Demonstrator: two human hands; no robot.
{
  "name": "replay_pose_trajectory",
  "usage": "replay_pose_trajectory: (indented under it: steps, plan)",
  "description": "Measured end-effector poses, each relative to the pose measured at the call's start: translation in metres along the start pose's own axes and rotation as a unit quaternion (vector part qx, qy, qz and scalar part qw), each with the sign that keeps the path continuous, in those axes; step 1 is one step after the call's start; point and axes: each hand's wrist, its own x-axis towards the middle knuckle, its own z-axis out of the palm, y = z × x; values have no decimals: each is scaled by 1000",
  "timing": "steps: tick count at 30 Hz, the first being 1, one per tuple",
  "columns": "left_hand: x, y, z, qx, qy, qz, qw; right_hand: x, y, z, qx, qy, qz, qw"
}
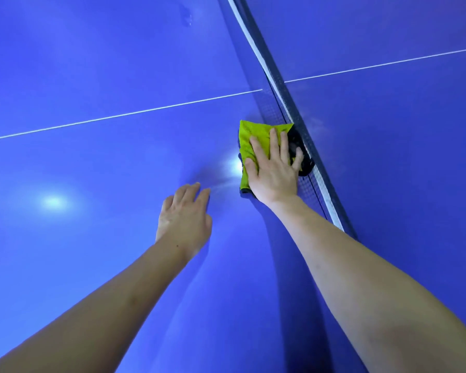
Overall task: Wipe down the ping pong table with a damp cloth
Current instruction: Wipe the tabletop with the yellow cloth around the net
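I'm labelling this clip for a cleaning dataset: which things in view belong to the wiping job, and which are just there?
Part of the job:
green cloth
right hand pressing it flat
blue table top

Just there:
net
left hand, resting on the table
white centre line

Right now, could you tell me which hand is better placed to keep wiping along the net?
The right hand: it presses flat on the green cloth beside the net. The left hand holds nothing.

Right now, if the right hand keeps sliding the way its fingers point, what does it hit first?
Probably the net. The right hand lies flat on the green cloth, fingers aimed up along the net's base, little finger about at the mesh. Depth unclear.
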Motion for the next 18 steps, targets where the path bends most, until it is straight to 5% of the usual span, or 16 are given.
replay_pose_trajectory:
  steps: [8,18]
  plan:
    - [-60,-104,-1,-19,21,-61,998,-47,-123,19,-2,-16,5,1000]
    - [-195,-304,11,-27,34,-201,979,-106,-375,61,-4,-47,-131,990]
